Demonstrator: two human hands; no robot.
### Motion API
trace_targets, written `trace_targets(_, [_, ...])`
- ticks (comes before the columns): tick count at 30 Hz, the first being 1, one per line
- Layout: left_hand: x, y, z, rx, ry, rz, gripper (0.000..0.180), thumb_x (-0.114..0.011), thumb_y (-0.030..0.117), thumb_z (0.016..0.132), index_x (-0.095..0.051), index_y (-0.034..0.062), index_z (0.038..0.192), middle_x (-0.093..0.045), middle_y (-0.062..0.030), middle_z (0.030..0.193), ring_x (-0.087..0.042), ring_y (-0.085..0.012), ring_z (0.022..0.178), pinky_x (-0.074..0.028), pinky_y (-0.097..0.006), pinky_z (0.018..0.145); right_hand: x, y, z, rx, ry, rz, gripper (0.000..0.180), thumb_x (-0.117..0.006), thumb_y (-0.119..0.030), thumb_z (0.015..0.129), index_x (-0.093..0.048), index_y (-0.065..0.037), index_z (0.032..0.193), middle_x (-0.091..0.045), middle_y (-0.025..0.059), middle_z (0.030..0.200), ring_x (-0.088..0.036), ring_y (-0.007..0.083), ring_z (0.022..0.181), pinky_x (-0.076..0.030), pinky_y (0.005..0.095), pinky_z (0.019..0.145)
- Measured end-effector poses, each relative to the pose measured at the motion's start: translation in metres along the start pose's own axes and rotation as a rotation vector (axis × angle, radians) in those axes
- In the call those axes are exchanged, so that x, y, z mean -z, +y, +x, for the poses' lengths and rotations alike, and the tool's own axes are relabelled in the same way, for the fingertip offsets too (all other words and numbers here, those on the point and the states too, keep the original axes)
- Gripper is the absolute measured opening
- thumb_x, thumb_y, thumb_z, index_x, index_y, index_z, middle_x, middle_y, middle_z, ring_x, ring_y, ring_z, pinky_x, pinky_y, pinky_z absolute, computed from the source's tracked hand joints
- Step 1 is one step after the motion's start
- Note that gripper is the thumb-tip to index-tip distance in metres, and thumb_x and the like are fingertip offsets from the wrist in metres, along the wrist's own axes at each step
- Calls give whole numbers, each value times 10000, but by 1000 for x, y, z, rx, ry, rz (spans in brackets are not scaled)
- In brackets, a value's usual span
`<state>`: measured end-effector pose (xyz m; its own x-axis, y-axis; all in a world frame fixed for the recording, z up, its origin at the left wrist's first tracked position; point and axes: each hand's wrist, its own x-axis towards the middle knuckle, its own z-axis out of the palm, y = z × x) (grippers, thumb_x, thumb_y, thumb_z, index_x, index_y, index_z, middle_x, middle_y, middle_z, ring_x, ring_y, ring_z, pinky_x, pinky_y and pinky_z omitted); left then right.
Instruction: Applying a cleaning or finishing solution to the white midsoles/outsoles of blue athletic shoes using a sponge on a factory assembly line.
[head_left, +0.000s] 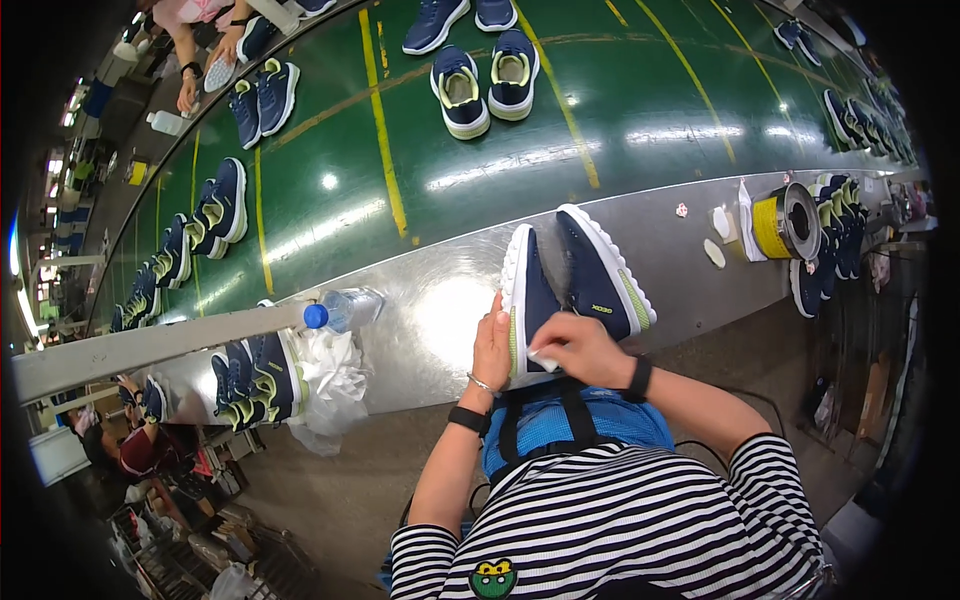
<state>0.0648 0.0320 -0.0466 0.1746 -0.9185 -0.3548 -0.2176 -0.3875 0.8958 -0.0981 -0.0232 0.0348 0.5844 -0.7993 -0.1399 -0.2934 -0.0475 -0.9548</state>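
Note:
A navy sneaker [533, 298] with a white sole and lime-green trim lies on the metal ledge in front of me, its toe away from me. My left hand [492, 345] is closed around its sole side near the heel. Between the pinched fingers of my right hand [585, 348] is a small white wad of cloth or tissue [543, 363], pressed against the shoe near the heel. The matching sneaker [597, 270] rests just to the right, tilted, with its white sole edge outward.
Beyond the ledge [430, 345] runs a green conveyor belt [330, 185] carrying several pairs of sneakers [485, 90]. A bottle with a blue cap [350, 309] and crumpled white tissue [333, 370] lie left; a tin with a yellow label [783, 224] stands right. Another person's hands [205, 70] show far left.

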Motion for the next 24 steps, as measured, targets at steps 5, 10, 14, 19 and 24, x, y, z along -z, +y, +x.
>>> trace_targets(5, [0,3,-3,-71,15,-108,485,-316,323,945,-349,8,1313,-479,-192,1196,-448,-241,1115,-326,-309,949,105,56,-11,-58,761,-20,86,-565,-7,762,-596,-42,835,-560,80,777,-561,177,716,-452,291,670])
trace_targets(10, [1,14,-2,-62,2,-100,496,-320,331,944,-348,-3,1311,-498,-176,1198,-475,-218,1095,-338,-284,944,159,115,-21,86,628,-712,137,-590,-42,745,-613,-53,879,-556,98,809,-552,253,756,-448,335,718])
trace_targets(14, [13,-3,-3,36,27,-252,522,-314,356,945,-346,-16,1308,-471,-154,1237,-442,-200,1133,-338,-275,948,140,60,-17,-47,409,-443,251,-627,-178,756,-606,-58,975,-514,143,1054,-508,285,975,-395,343,855])
trace_targets(19, [25,9,5,211,98,-276,552,-320,388,940,-352,-30,1298,-493,-156,1205,-480,-187,1084,-372,-265,914,99,87,-14,-85,38,-239,703,-657,-321,759,-332,-32,1311,-506,161,1137,-516,237,1008,-391,311,882])
trace_targets(24, [25,57,10,335,226,-623,523,-346,413,926,-468,-33,1171,-571,-131,1072,-581,-199,921,-462,-296,800,95,65,-1,-380,126,529,597,-576,-258,848,-314,-10,1324,-478,90,1217,-505,145,1016,-407,258,859])
